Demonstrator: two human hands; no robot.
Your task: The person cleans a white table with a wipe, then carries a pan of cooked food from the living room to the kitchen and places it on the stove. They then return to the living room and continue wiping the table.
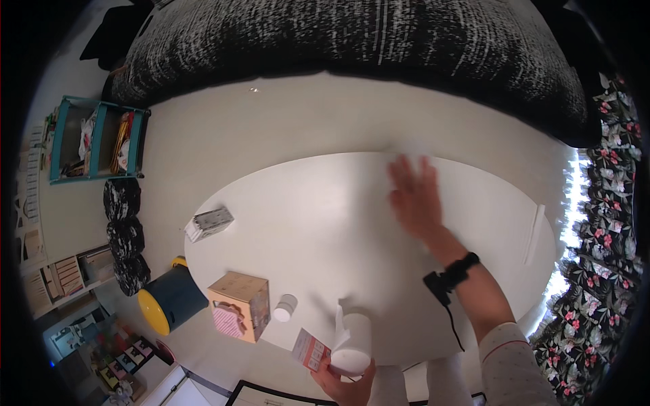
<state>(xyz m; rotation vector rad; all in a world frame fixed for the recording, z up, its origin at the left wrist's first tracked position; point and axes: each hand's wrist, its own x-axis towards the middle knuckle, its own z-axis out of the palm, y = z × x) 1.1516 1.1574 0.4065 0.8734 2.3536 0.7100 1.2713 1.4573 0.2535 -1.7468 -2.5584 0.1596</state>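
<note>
My left hand point(349, 386) grips a white cylinder point(358, 332) at the near edge of the white oval table point(304, 228). A loose white sheet point(341, 325) stands up along the cylinder's left side. Touching the left fingers is a pink-and-white printed card point(310, 349); I cannot tell whether the hand holds it. My right hand point(416, 198), blurred, reaches over the table's far edge with its fingers apart. A faint pale blur lies past the fingertips, too unclear to name. A black strap with a cable point(449, 276) circles the right wrist.
Left on the table are a grey-and-white box point(209, 223), a tan box with a pink striped part point(241, 302) and a small white container point(285, 307). A white strip point(534, 234) lies right. Beyond stand a blue-and-yellow bin point(172, 299), a teal cart point(96, 139) and a black-and-white covered sofa point(345, 40).
</note>
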